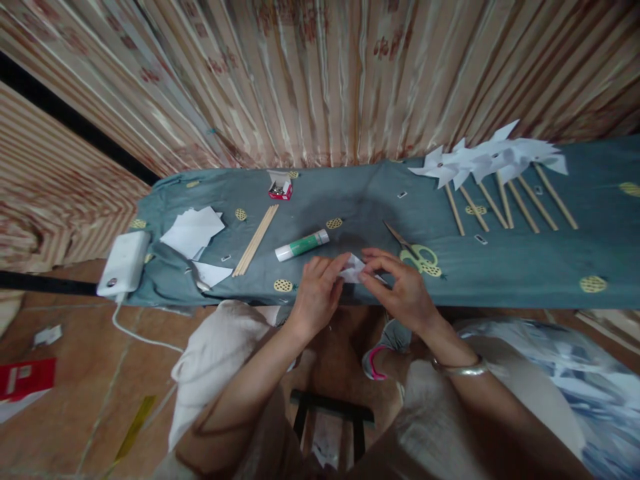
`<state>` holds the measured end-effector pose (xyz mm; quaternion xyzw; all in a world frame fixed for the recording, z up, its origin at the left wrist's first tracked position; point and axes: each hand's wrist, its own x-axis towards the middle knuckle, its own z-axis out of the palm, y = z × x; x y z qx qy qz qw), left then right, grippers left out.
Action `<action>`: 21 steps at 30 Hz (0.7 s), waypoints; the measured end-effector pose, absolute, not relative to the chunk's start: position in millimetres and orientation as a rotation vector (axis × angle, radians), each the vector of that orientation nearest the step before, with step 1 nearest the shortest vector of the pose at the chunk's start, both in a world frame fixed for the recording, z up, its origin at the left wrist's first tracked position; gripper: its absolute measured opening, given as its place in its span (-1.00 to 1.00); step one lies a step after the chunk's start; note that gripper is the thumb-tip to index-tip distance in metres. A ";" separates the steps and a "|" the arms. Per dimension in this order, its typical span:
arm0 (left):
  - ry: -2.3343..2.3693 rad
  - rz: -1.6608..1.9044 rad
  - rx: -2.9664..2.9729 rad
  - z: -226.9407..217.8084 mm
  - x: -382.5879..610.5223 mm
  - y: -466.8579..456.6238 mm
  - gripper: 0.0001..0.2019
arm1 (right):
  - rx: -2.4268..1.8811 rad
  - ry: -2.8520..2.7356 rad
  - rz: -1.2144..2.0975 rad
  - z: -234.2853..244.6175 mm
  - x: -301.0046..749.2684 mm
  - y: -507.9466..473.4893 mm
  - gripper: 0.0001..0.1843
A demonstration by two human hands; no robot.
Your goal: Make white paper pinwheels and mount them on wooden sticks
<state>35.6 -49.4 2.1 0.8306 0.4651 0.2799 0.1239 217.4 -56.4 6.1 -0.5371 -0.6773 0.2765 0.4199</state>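
Between my two hands, at the table's front edge, is a small piece of white paper point(353, 268). My left hand point(320, 287) pinches its left side, fingers closed. On the right side my right hand point(397, 283) grips the paper between thumb and fingertips. Its folds are partly covered by my fingers. Just beyond my left hand lies a green and white glue stick point(302, 245). Scissors with yellow-green handles point(419, 257) rest beyond my right hand, blades pointing away to the left.
Several paper pinwheels on sticks point(495, 160) lie at the back right. Further left are loose wooden sticks point(256, 240), a small red box of metal pins point(281, 188), white paper sheets point(193, 230) and a white power bank point(123, 263) with a cable. A curtain point(320, 80) hangs behind the table.
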 end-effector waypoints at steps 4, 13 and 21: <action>1.286 0.837 2.462 9.4 40.8 -49.4 -0.71 | -1.282 -1.772 0.907 11.1 222.3 -54.8 -0.73; 1.273 0.804 2.587 4.5 31.9 -42.0 -0.74 | -1.381 -1.452 0.998 1.9 241.0 -49.2 -0.74; 1.303 0.721 2.690 -2.7 24.3 -37.7 -0.77 | -1.436 -1.768 0.751 -4.8 244.5 -61.3 -0.66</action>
